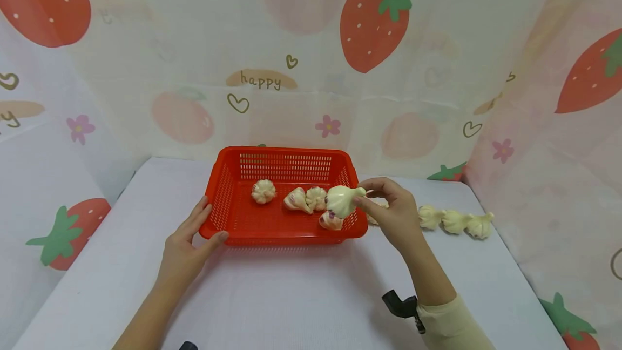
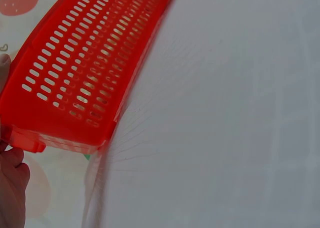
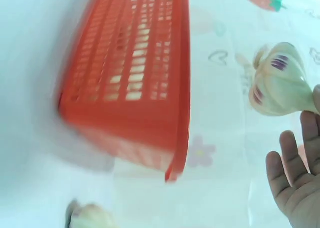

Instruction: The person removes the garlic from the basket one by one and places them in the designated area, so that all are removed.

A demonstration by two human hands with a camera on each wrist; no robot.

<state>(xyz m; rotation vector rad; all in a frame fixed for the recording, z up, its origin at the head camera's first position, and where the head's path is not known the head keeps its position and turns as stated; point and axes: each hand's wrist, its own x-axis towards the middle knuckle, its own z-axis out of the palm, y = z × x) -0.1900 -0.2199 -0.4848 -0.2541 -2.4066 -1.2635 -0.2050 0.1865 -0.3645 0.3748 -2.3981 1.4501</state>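
Observation:
My right hand [image 1: 391,209] pinches a garlic bulb [image 1: 341,201] by its stem, above the right end of a red plastic basket [image 1: 286,234]. In the right wrist view the same bulb hangs from the thumb and forefinger, while the other fingers [image 3: 292,163] are spread. The left hand [image 1: 187,247] grips the basket's left front corner, with the thumb on the rim; the left wrist view shows curled fingers [image 2: 14,168] below the rim. Inside the basket lie several garlic bulbs [image 1: 264,192], one of them partly behind the held bulb.
To the right of the basket, more garlic bulbs [image 1: 454,222] lie in a row on the white tabletop [image 1: 272,296], one partly hidden by the right hand. A strawberry-print cloth [image 1: 301,58] stands behind and along both sides.

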